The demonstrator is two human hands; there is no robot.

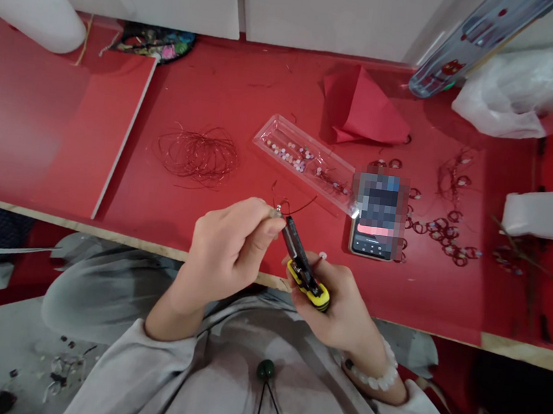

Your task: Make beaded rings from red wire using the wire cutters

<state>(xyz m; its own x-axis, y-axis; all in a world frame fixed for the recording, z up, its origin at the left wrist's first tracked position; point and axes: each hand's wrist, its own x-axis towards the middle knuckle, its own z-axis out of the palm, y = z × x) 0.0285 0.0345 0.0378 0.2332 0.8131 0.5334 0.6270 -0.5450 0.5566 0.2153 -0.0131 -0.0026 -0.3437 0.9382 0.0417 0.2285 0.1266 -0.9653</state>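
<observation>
My left hand [232, 242] is closed in a pinch on a short dark red wire [301, 207], whose loose ends curl out beyond the fingertips. A small shiny piece [279, 209] shows at the pinch; whether it is a bead I cannot tell. My right hand [343, 302] grips pliers [297, 243] with yellow and black handles. Their dark jaws point up and left, close to my left thumb. Whether the jaws hold the wire is too small to tell. A tiny white round thing [322, 256] shows by my right fingers.
Beyond my hands lies a clear plastic tray [279, 121] of small beads. Left of it is a coil of red wire [199, 154]; to the right, a phone [372, 246] and several wire rings [447, 231]. Folded red paper [368, 114] and a plastic bag [517, 89] lie farther back.
</observation>
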